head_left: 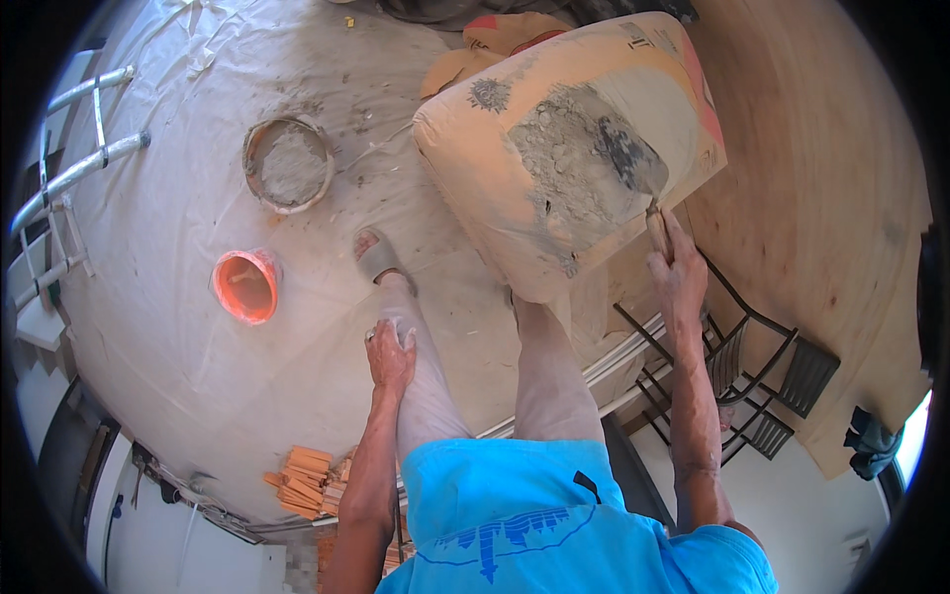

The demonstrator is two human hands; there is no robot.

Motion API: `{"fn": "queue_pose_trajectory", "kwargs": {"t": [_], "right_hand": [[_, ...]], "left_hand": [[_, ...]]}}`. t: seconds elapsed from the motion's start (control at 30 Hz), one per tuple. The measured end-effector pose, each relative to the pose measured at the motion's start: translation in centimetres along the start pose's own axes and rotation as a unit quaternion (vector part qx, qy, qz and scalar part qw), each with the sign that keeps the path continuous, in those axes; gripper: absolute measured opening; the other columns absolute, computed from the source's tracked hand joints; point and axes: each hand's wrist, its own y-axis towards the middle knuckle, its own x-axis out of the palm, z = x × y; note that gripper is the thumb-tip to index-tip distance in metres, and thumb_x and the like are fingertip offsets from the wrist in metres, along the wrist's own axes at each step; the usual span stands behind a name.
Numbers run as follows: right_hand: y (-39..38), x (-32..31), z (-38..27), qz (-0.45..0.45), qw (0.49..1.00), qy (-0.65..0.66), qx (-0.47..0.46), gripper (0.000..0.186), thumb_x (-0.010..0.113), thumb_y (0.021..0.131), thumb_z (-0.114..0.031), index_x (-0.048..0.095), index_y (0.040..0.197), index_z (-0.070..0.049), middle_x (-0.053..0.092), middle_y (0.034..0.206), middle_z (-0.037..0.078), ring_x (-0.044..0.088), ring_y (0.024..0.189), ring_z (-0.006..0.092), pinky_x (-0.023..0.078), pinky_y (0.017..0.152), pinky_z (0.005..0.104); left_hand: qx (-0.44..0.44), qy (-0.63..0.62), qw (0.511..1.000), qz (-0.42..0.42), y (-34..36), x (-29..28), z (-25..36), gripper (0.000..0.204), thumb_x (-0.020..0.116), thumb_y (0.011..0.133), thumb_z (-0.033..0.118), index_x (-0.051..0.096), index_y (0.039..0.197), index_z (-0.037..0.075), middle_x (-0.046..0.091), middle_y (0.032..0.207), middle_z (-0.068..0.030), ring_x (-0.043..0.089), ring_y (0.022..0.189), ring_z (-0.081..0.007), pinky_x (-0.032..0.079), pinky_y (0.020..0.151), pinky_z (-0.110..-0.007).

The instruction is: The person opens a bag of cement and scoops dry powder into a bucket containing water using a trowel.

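My right hand is closed round the handle of a trowel. The trowel's blade lies in grey powder that shows through a wide opening in a large tan paper sack. The powder looks like dry cement and has lumps in it. On my left leg, near the knee, rests my left hand, its thumb apart from the fingers and nothing in it. Left of the sack stands a round tub with grey material inside. An orange bucket is nearer, and its contents are hard to make out.
Creased plastic sheeting covers the floor. Dark metal chairs stand to the right, close to my right forearm. Terracotta-coloured pieces are piled at lower left. Ladder-like metal bars stand at the left edge, and a wooden panel fills the right.
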Motion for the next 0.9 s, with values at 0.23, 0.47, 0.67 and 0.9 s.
{"fn": "queue_pose_trajectory", "kwargs": {"t": [0.23, 0.47, 0.67, 0.9], "right_hand": [[4.3, 0.8, 0.6, 0.070, 0.988, -0.117, -0.076, 0.066, 0.062, 0.085, -0.010, 0.053, 0.149, -0.025, 0.070, 0.103, 0.021, 0.069, 0.092, 0.0415, 0.055, 0.080, 0.0516], [5.2, 3.0, -0.2, -0.004, 0.985, -0.151, -0.089, 0.064, 0.063, 0.086, -0.009, 0.053, 0.149, -0.020, 0.069, 0.099, 0.022, 0.069, 0.087, 0.0425, 0.056, 0.077, 0.0524], [6.2, 3.0, 0.4, -0.037, 0.986, -0.109, -0.119, 0.064, 0.061, 0.083, -0.009, 0.056, 0.146, -0.015, 0.070, 0.102, 0.024, 0.068, 0.092, 0.0456, 0.055, 0.080, 0.0518], [9.1, 3.0, 2.4, -0.120, 0.983, 0.101, -0.098, 0.065, 0.060, 0.076, -0.013, 0.061, 0.140, -0.007, 0.067, 0.098, 0.032, 0.070, 0.088, 0.0418, 0.054, 0.083, 0.0428]], "left_hand": [[-0.007, -0.031, 0.999, 0.001, 0.0, 0.4, 0.7, 0.038, 0.072, 0.090, 0.025, 0.063, 0.108, -0.007, 0.064, 0.110, -0.0262, 0.059, 0.104, -0.0466, 0.044, 0.095, -0.053], [-0.008, -0.031, 0.999, -0.005, 0.0, 0.6, 0.5, 0.035, 0.073, 0.089, 0.024, 0.064, 0.105, -0.006, 0.063, 0.108, -0.0253, 0.058, 0.102, -0.0466, 0.045, 0.094, -0.053], [-0.012, 0.005, 1.000, -0.010, -0.1, 1.0, -0.2, 0.039, 0.071, 0.091, 0.025, 0.065, 0.113, -0.007, 0.065, 0.112, -0.0238, 0.059, 0.106, -0.0435, 0.045, 0.097, -0.050], [-0.030, 0.006, 0.998, -0.049, 0.8, 0.2, 0.6, 0.037, 0.071, 0.091, 0.025, 0.065, 0.110, -0.005, 0.065, 0.111, -0.0230, 0.059, 0.106, -0.0426, 0.045, 0.097, -0.050]]}}
